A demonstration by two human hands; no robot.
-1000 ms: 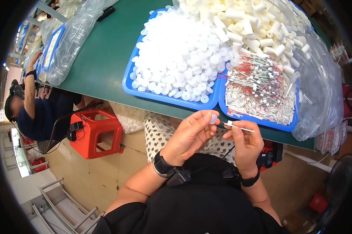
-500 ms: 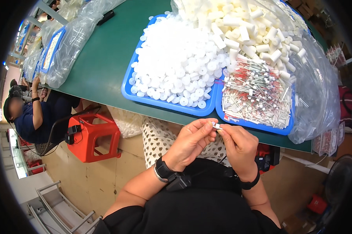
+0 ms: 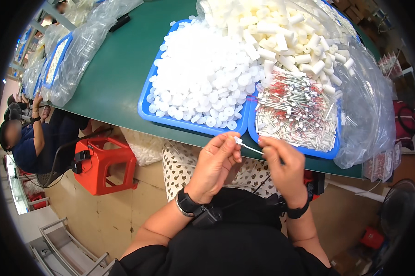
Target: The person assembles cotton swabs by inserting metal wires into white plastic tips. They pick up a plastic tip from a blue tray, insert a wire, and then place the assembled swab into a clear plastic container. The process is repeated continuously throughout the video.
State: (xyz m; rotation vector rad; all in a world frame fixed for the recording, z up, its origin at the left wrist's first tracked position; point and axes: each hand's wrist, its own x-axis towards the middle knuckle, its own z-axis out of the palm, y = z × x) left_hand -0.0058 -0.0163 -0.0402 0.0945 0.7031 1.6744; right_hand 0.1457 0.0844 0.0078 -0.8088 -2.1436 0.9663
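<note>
My left hand (image 3: 217, 161) is closed in a pinch on the small white block-like end of a thin white stick (image 3: 251, 148). The stick slants down to the right toward my right hand (image 3: 284, 168), whose fingers are closed at its other end. Both hands are in front of the table's near edge, over my lap. Just beyond my right hand, a blue tray (image 3: 252, 120) holds many thin sticks (image 3: 299, 108) with white, red and dark parts. Beside it on the left, a larger blue tray (image 3: 145, 108) is heaped with white discs (image 3: 203, 78) with centre holes.
Cream foam-like tubes (image 3: 304, 50) pile up behind the trays, with clear plastic bagging (image 3: 368, 110) on the right. A black object (image 3: 120, 22) lies on the green table (image 3: 111, 78). On the left are a red stool (image 3: 101, 165) and a seated person (image 3: 28, 142).
My hands have moved apart, and the thin stick now shows between them. My left hand has shifted slightly left. The whole view has shifted slightly.
</note>
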